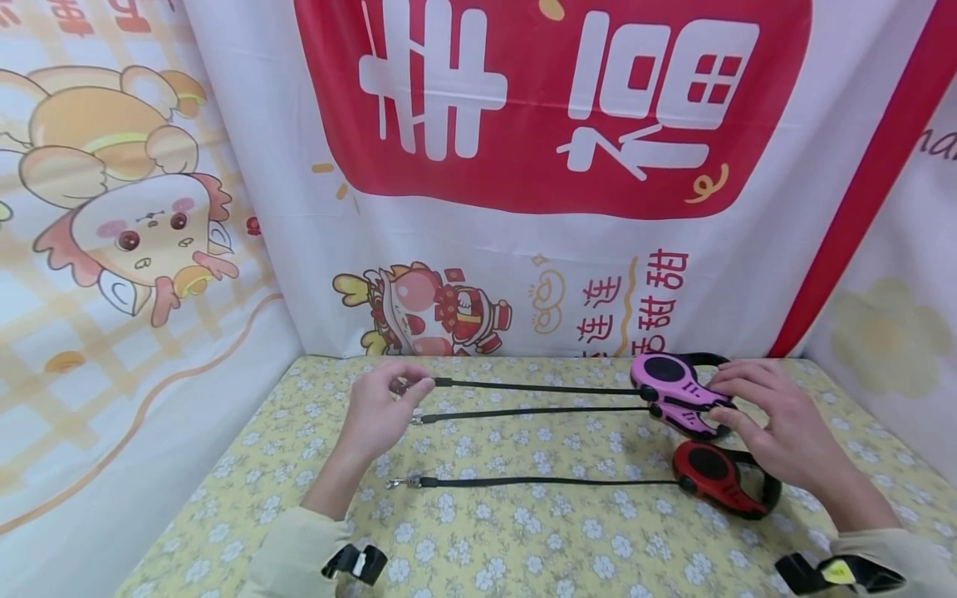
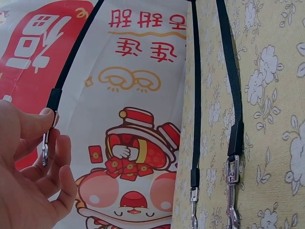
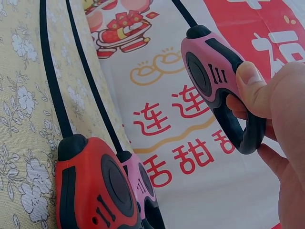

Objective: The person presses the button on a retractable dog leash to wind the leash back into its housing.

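Note:
Three retractable dog leashes lie side by side with their black straps drawn out toward the left. My right hand (image 1: 777,423) grips the handle of the farthest pink leash (image 3: 217,67), thumb on its casing. At that strap's other end, the thumb and fingers of my left hand (image 1: 377,415) pinch the metal clip (image 2: 46,148); this strap looks held up off the cloth in the wrist views. A second pink leash (image 1: 686,422) rests just nearer, partly overlapped by the first in the head view. Nearest of all is the red leash (image 1: 706,465), its silver clip (image 2: 232,191) flat on the table.
A yellow floral cloth (image 1: 523,540) covers the table. Behind it hangs a white and red printed banner (image 1: 538,191), close to the farthest leash. A printed sheet (image 1: 134,332) hangs on the left, and another pale sheet (image 1: 890,274) on the right.

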A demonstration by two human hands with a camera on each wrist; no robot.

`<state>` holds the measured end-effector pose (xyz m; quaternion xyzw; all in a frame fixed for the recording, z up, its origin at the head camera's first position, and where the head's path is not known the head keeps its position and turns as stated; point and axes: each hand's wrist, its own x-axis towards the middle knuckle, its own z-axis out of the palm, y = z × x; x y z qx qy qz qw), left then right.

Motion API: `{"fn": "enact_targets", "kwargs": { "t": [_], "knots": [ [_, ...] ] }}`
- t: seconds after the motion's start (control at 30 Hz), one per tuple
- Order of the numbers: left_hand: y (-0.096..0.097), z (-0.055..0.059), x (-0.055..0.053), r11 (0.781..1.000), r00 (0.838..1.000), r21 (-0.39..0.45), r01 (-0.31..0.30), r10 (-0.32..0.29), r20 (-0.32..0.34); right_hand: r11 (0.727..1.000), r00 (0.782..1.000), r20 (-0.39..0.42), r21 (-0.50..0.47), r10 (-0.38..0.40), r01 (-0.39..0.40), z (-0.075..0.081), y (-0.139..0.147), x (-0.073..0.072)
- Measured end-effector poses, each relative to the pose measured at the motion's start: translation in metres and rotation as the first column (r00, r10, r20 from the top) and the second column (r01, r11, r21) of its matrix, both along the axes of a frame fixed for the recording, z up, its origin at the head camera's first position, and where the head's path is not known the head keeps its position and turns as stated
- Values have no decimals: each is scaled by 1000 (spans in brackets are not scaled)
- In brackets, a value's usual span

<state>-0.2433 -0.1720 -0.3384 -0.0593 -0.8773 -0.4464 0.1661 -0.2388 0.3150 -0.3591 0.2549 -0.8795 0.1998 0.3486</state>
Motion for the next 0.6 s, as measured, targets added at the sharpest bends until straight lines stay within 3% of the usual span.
{"fn": "enact_targets", "kwargs": {
  "t": [0.6],
  "knots": [
    [0, 0, 0, 1000, 1000, -6, 19, -19, -8, 1000, 1000, -13, 7, 5, -5, 0, -3, 1]
  ]
}}
